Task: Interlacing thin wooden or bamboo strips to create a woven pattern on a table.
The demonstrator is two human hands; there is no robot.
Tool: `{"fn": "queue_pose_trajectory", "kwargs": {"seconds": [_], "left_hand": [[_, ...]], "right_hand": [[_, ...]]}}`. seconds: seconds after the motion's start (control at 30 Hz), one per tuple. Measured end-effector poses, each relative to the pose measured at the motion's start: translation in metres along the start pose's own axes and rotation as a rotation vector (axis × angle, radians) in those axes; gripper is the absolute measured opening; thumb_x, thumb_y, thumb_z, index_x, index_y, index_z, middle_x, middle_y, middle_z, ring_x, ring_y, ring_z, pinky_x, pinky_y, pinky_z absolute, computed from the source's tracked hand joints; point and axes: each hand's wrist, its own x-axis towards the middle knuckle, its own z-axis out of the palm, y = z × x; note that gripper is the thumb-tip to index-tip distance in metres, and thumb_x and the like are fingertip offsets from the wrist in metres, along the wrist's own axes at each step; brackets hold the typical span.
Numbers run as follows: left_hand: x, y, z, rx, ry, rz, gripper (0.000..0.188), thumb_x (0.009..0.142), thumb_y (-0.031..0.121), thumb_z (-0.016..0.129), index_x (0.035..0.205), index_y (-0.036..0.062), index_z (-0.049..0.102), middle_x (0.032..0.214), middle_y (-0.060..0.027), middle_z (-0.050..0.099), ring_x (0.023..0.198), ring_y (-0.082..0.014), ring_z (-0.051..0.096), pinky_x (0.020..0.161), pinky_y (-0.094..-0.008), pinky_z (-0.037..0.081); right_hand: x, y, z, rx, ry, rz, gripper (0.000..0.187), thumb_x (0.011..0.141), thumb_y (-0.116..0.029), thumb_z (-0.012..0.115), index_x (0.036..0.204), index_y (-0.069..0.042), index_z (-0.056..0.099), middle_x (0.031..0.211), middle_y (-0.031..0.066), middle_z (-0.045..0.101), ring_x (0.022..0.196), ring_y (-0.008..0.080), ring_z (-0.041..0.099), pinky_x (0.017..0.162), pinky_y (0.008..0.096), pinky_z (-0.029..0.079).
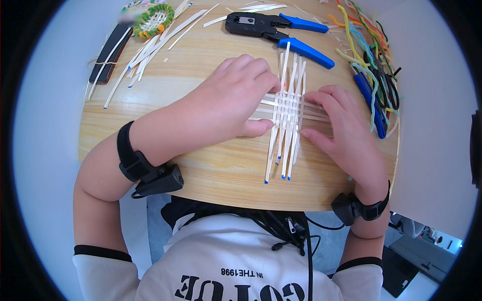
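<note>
A small lattice of pale flat strips [288, 111] lies on the table in front of me, woven over and under in the middle. Long loose ends run toward and away from me, several tipped in blue; shorter ends stick out sideways. My left hand [243, 95] grips its left edge, the thumb low and the fingertips at the upper corner. Opposite, my right hand [344, 123] holds the right edge between thumb and forefinger. Both palms partly cover the sideways ends. A black crimping tool with blue handles [251, 25] rests just beyond the strips, its jaws toward the left.
Loose pale strips [150, 52] are spread at the far left, beside a dark oblong block [108, 57] and a small round green-and-white woven piece [153, 21]. Along the right edge lie coloured fuzzy stems [359, 37], a blue-handled tool [371, 105] and black-handled scissors [389, 93]. White panels flank the table.
</note>
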Motion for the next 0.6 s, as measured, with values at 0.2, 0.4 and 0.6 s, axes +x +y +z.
{"fn": "queue_pose_trajectory", "kwargs": {"seconds": [0.2, 0.4, 0.6], "left_hand": [[-0.0001, 0.0027, -0.0027, -0.007, -0.018, -0.012, 0.047, 0.083, 0.019, 0.083, 0.122, 0.0036, 0.062, 0.118, -0.0134, 0.059, 0.118, -0.0349, 0.055, 0.106, -0.0436, 0.045], [-0.0007, 0.0032, -0.0029, -0.012, -0.030, -0.030, 0.047, 0.084, 0.019, 0.083, 0.123, 0.0038, 0.062, 0.119, -0.0139, 0.060, 0.119, -0.0351, 0.055, 0.107, -0.0435, 0.045], [-0.0024, 0.0006, -0.0033, -0.012, -0.034, -0.027, 0.052, 0.084, 0.024, 0.084, 0.127, 0.0030, 0.063, 0.121, -0.0145, 0.060, 0.120, -0.0356, 0.055, 0.108, -0.0440, 0.045]], "right_hand": [[0.0002, -0.0013, 0.0001, -0.004, -0.021, 0.013, 0.049, 0.084, -0.013, 0.084, 0.127, 0.000, 0.064, 0.124, 0.0164, 0.061, 0.120, 0.0370, 0.058, 0.105, 0.0440, 0.049], [0.0000, 0.0005, 0.0008, -0.005, -0.040, 0.037, 0.051, 0.083, -0.010, 0.085, 0.129, -0.004, 0.064, 0.127, 0.0148, 0.061, 0.123, 0.0366, 0.059, 0.106, 0.0423, 0.049], [-0.0014, 0.0020, 0.0007, 0.025, -0.009, 0.013, 0.051, 0.083, -0.012, 0.085, 0.129, 0.000, 0.065, 0.124, 0.0161, 0.061, 0.121, 0.0366, 0.058, 0.106, 0.0438, 0.049]]}}
